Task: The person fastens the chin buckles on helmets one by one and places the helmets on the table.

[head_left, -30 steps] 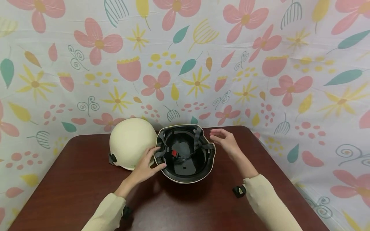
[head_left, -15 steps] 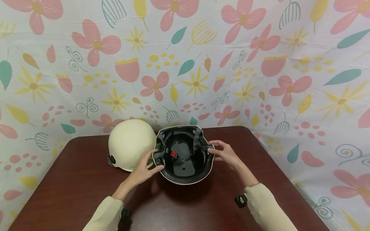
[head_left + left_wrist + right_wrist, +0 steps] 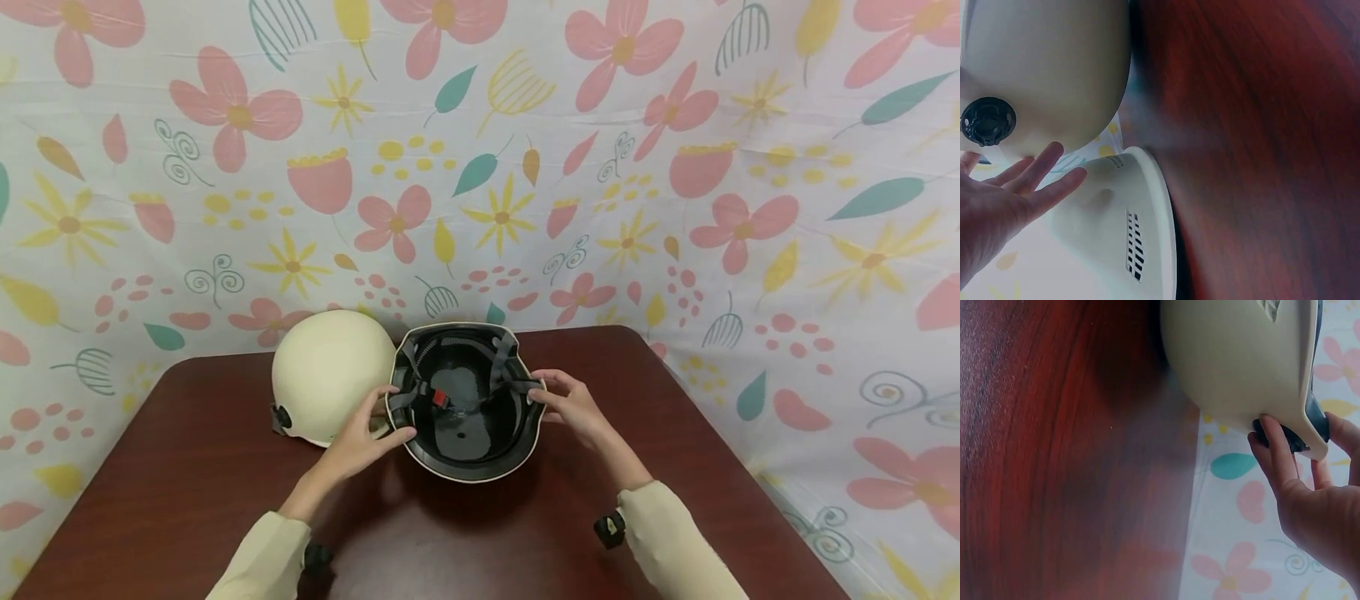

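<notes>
A cream helmet (image 3: 465,446) lies upside down on the table, its black lining, grey straps and red buckle (image 3: 439,399) facing up. My left hand (image 3: 356,443) holds its left rim, thumb on the inner edge and fingers along the outside. In the left wrist view those fingers lie against the shell (image 3: 1054,62) below a round black knob (image 3: 989,120). My right hand (image 3: 576,413) pinches the right rim. The right wrist view shows its thumb on the inner side and its fingers (image 3: 1280,450) over the black knob outside.
A second cream helmet (image 3: 330,375) sits dome up, right beside the upturned one on the left. Both are on a dark red-brown table (image 3: 187,467). Behind it hangs a white cloth (image 3: 480,108) printed with flowers and leaves.
My right hand has come in from beside the upturned helmet and taken hold of its right rim. My left hand stays at the left rim. The head view has shifted slightly.
</notes>
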The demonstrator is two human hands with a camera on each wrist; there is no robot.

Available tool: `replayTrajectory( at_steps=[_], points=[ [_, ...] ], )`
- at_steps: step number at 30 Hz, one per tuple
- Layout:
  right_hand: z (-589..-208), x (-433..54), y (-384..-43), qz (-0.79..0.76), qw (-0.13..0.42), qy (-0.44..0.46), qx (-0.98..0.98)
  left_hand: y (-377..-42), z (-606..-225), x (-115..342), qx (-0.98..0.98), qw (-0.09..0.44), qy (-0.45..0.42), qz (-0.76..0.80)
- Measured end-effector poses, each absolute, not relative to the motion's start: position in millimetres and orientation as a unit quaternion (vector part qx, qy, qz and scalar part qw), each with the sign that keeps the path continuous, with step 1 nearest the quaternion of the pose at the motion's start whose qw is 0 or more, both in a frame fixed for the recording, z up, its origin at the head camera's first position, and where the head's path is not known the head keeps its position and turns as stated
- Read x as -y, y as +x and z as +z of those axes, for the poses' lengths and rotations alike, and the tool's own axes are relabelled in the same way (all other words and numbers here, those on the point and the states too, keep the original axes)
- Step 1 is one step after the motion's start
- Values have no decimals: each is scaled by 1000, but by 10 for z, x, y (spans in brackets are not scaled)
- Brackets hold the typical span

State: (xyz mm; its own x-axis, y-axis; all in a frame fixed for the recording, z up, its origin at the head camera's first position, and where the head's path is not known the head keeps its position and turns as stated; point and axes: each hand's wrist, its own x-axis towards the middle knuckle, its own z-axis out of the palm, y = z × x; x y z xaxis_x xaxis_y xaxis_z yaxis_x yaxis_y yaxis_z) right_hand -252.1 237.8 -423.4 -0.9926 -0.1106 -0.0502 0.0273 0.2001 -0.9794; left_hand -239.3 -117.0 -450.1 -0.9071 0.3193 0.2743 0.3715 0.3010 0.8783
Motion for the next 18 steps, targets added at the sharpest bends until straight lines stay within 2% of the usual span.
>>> replayTrajectory(
  at_steps=[12, 18],
  points=[
    [-4482, -2226, -2563, -679, 72, 12, -731, -2431, -4396, 1224, 824, 93, -238, -505],
    [-4558, -2241, -2559, -699, 73, 12, -711, -2432, -4436, 1167, 807, 58, -262, -526]
  ],
)
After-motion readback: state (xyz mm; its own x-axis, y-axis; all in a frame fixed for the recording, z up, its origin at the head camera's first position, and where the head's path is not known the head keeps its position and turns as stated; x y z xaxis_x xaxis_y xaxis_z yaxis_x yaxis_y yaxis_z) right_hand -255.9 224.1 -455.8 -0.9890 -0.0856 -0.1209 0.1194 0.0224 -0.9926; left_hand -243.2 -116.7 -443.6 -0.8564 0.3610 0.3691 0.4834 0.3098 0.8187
